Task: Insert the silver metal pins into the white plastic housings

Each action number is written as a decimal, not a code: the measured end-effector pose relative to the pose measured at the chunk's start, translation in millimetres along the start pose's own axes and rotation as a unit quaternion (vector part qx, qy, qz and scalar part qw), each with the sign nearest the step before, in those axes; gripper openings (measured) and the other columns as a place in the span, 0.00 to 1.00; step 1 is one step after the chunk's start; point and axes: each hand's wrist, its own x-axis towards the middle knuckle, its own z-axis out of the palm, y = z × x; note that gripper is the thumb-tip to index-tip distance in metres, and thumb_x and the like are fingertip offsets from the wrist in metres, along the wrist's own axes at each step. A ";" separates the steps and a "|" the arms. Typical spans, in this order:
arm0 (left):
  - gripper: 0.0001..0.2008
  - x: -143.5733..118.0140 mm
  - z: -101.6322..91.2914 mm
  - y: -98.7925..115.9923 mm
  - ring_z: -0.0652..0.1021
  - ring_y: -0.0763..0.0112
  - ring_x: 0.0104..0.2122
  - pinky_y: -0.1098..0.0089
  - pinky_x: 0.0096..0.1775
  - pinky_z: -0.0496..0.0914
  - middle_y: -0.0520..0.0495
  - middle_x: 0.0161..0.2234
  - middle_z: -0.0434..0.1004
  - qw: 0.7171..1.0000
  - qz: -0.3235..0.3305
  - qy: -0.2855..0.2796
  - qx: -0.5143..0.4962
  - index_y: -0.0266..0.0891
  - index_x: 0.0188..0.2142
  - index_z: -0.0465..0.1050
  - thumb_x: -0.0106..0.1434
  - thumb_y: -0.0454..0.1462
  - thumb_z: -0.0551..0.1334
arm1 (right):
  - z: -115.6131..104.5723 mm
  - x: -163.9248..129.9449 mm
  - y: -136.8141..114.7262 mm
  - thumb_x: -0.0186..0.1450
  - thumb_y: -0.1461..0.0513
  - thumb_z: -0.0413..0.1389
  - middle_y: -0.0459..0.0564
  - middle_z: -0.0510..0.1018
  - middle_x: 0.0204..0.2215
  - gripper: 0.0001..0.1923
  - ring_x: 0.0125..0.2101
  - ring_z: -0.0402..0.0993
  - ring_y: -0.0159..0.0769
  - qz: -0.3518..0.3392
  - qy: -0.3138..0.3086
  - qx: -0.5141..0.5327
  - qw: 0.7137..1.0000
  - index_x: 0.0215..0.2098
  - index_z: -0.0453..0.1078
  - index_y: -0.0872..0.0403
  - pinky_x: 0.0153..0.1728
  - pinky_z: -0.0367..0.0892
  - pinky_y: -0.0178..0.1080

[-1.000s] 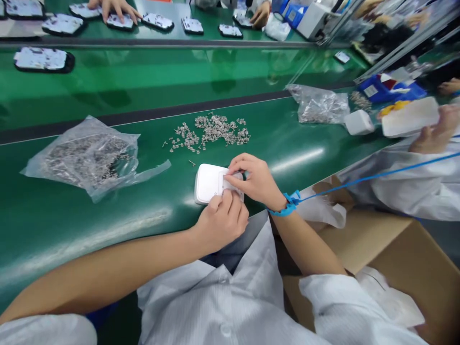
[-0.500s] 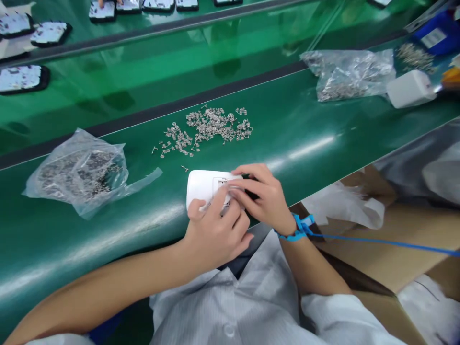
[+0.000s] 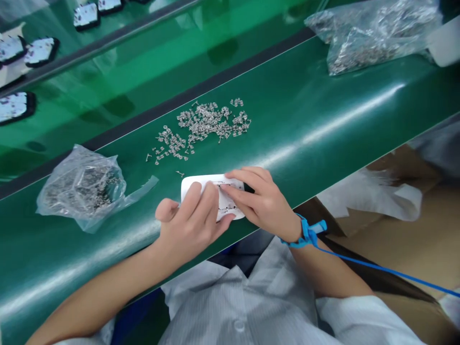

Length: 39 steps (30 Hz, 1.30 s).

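Handling white case point(image 3: 225, 203) on bench point(image 3: 323, 163) near metal bits point(image 3: 206, 122) with left hand point(image 3: 192, 218), thumb spread, and right hand point(image 3: 264, 201), fingers parted; can't tell if pinching.

the bare left forearm point(image 3: 100, 285) slanted in from the lower left, its left hand point(image 3: 194, 211) palm down with bent fingers. the right hand point(image 3: 264, 203) met it from the right forearm point(image 3: 332, 268), fingers pointing left, fingertips close together.
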 end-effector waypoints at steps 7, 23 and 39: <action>0.19 2.5 2.5 -2.0 0.77 0.51 0.49 0.54 0.50 0.68 0.40 0.48 0.79 1.000 -0.009 -0.008 -0.022 0.34 0.54 0.72 0.73 0.46 0.61 | -1.1 0.6 -0.5 0.73 0.65 0.55 0.53 0.76 0.56 0.16 0.55 0.72 0.46 0.004 -0.006 0.007 1.000 0.55 0.74 0.44 0.55 0.70 0.54; 0.20 3.7 -0.3 0.5 0.78 0.51 0.49 0.58 0.51 0.65 0.38 0.50 0.81 0.998 0.025 0.001 0.055 0.31 0.53 0.74 0.73 0.46 0.59 | -2.1 1.9 2.8 0.72 0.66 0.54 0.57 0.77 0.55 0.11 0.54 0.72 0.46 -0.023 -0.001 0.016 1.000 0.49 0.76 0.50 0.53 0.72 0.53; 0.19 5.6 -3.1 0.7 0.80 0.55 0.47 0.61 0.48 0.70 0.40 0.49 0.82 0.993 0.036 -0.003 0.114 0.33 0.49 0.77 0.73 0.46 0.57 | -2.3 5.1 0.2 0.73 0.67 0.54 0.58 0.79 0.53 0.11 0.52 0.73 0.47 -0.045 0.002 -0.042 0.998 0.51 0.76 0.54 0.48 0.74 0.50</action>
